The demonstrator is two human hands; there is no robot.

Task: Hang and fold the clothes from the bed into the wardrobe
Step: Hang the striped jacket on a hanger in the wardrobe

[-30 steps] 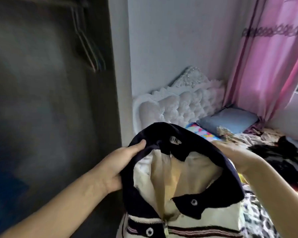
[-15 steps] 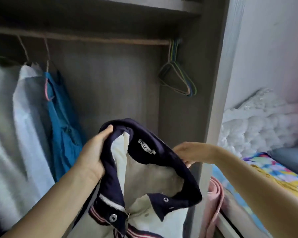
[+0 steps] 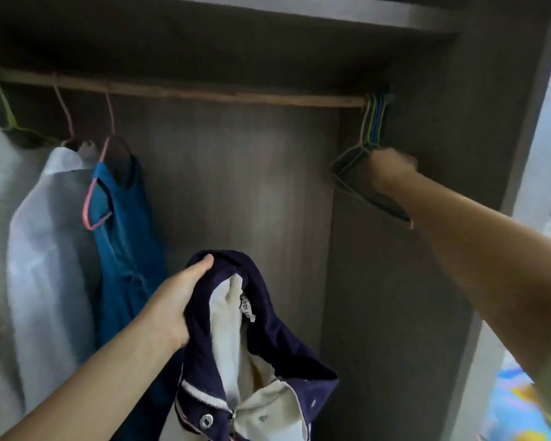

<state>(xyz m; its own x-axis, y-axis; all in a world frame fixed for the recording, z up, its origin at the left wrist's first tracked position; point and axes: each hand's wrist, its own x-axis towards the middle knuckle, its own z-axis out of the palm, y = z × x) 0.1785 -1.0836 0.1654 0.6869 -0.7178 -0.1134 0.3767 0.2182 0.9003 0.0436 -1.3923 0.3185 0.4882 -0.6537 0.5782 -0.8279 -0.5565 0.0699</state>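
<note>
Reaching for the spare hangers

Our left hand grips the jacket's navy collar; our right hand meets the bunched hangers, fingers blurred, so we cannot tell.

Our left hand sits low centre, forearm coming up from bottom-left, thumb on top and fingers curled in a grip, knuckles toward us. Our right hand is up high at right, arm stretched out nearly straight from the lower-right corner, wrist level. Its fingers are blurred & partly hidden; can't tell if they're closed or loose. Both forearms bare, well apart.
</note>
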